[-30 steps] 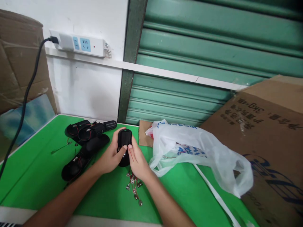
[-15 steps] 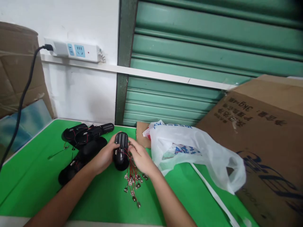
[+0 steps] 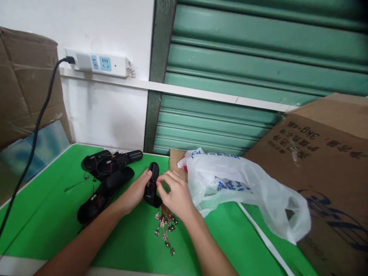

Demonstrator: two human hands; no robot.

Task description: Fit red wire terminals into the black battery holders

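Observation:
My left hand point(image 3: 134, 194) is closed round the left side of a black plastic casing point(image 3: 150, 194), its thumb near the top. The casing is tilted, rounded at both ends, and a thin red wire shows inside it. My right hand point(image 3: 177, 195) is at the casing's right side, thumb and forefinger pinched at the red wire point(image 3: 153, 185). Below the right hand lies a bundle of red wires with small metal contacts point(image 3: 167, 227), spread on the green table. To the left, several similar black casings point(image 3: 99, 199) with wires lie in a loose pile.
A white plastic bag point(image 3: 230, 180) lies right of my hands, partly over a piece of cardboard point(image 3: 176, 159). Big cardboard boxes point(image 3: 322, 153) flank the green tabletop point(image 3: 138, 245). A black cable point(image 3: 37, 126) runs to the power strip point(image 3: 115, 67) on the wall.
The casing has turned in my left hand and shows more of its side. My right fingers have closed in on the red wire. The whole view has shifted slightly.

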